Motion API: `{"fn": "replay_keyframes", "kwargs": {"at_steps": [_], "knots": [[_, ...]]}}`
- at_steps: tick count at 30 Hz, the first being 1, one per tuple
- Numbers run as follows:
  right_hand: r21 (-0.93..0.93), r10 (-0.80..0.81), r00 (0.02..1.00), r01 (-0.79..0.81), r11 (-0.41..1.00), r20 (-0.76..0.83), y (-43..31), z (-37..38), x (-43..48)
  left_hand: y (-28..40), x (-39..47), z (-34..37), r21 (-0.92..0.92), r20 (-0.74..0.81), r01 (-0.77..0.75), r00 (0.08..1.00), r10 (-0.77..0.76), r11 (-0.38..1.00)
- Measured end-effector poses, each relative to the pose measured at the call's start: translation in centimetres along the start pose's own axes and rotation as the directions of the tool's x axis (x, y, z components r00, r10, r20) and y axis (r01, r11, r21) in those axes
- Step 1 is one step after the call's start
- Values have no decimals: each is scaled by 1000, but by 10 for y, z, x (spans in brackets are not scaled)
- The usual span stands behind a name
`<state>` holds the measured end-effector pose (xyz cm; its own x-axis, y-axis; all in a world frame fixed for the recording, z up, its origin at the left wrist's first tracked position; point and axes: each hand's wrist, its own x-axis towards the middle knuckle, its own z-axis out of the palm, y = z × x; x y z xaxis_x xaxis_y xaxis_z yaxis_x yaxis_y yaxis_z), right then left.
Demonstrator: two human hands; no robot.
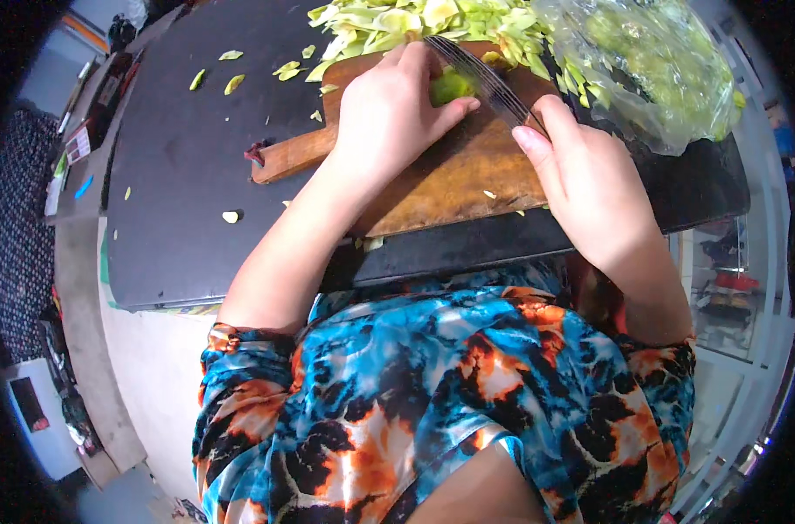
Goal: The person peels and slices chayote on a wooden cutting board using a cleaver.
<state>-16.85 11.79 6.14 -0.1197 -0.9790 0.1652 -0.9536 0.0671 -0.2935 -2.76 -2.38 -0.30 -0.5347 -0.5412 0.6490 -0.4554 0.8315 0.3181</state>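
My left hand [391, 108] rests on a wooden cutting board [463, 173], its fingers curled around a piece of green fruit or vegetable [453, 86]. In my right hand [581, 164] is the handle of a knife [492, 82], whose blurred blade slants up and left over the board, beside the green piece. A heap of pale green slices [410, 19] lies along the board's far edge. To its right sits a clear plastic bag [659, 72] with green pieces showing through it.
The board lies on a dark table [194, 164], its handle [292, 155] pointing left with a dark red cord at the end. Several loose slices [234, 84] are scattered on the table's left part. The table's near edge runs just in front of my body.
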Motion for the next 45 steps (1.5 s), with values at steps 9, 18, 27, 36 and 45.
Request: {"fn": "replay_keyframes", "kwargs": {"at_steps": [9,18,27,36,45], "knots": [[61,-212,975,216,975,-65,29,33,49,0,8,18,32,52,9,999,-11,999],[512,64,935,-247,823,349,64,8,56,-35,8,-29,-181,518,313,836,-180,932],[716,10,999,-39,697,45,56,-4,25,-37,6,-27,-399,564,367,821,-90,840],[834,103,995,-43,551,-16,60,-9,-3,-35,-2,-44,-387,536,17,818,210,922],[781,189,981,-143,609,32,61,-1,-10,-33,-6,-42,-381,528,279,848,-40,881]]}}
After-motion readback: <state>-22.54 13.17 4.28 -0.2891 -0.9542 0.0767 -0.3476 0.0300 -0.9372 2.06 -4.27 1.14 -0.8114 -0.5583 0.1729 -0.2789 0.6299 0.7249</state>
